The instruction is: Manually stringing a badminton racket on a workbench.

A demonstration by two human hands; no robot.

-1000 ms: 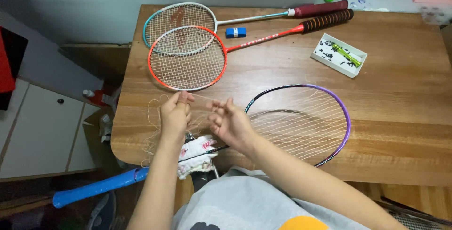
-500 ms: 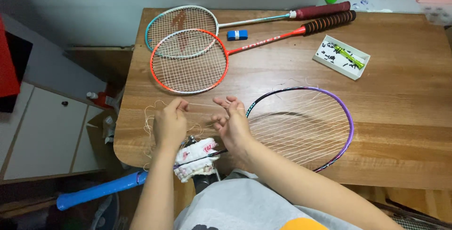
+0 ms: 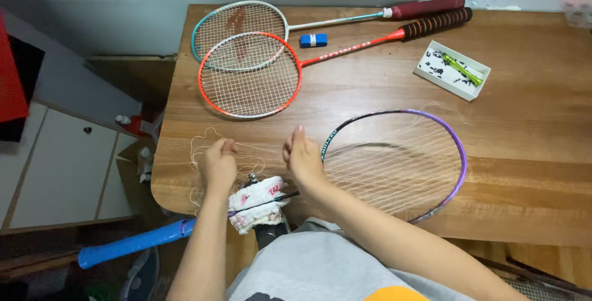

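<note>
My hands have drifted apart: left hand [image 3: 219,164] pinches loose white racket string [image 3: 198,147], right hand [image 3: 302,156] pinches it too, beside the purple racket [image 3: 459,159] at the table's [image 3: 524,110] near edge – string pulling taut

Three badminton rackets: one orange-framed [image 3: 250,76], one white-and-teal-framed [image 3: 237,26], one purple-framed [image 3: 456,153]. One small blue rectangular grip roll [image 3: 313,40]. One shallow white box [image 3: 452,70].

Both forearms are left bare, with no sleeves, watch or rings seen on the left hand [image 3: 219,164] or the right hand [image 3: 303,159]. A grey shirt [image 3: 308,270] with an orange-yellow patch is worn.
</note>
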